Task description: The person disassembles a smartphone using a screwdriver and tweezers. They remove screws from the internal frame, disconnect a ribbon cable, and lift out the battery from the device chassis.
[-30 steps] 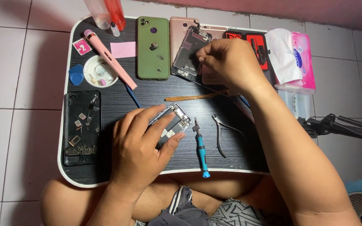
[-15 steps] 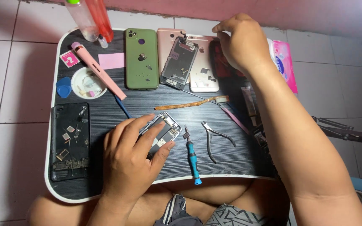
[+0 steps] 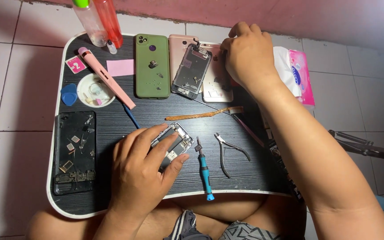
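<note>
Starting at the left of the black tabletop (image 3: 112, 120), I see a dark phone shell (image 3: 74, 153) with loose small parts lying in it, then a white dish (image 3: 95, 90) and a pink pen-like tool (image 3: 106, 78) beyond it. My left hand (image 3: 141, 171) lies palm down, fingers spread and pressing on the opened phone (image 3: 174, 144), which sits near the front middle of the tabletop; it pins the phone flat and does not wrap around it. Just to its right lie a blue screwdriver (image 3: 204, 171) and small pliers (image 3: 227, 153), both untouched. My right hand (image 3: 250, 55) is up at the far edge, fingers curled over the stripped phones (image 3: 201, 71) there; whether it grips anything I cannot tell. I judge this a fetching step: the reach calls for a fine pinch, while the left hand steadies the phone.
</note>
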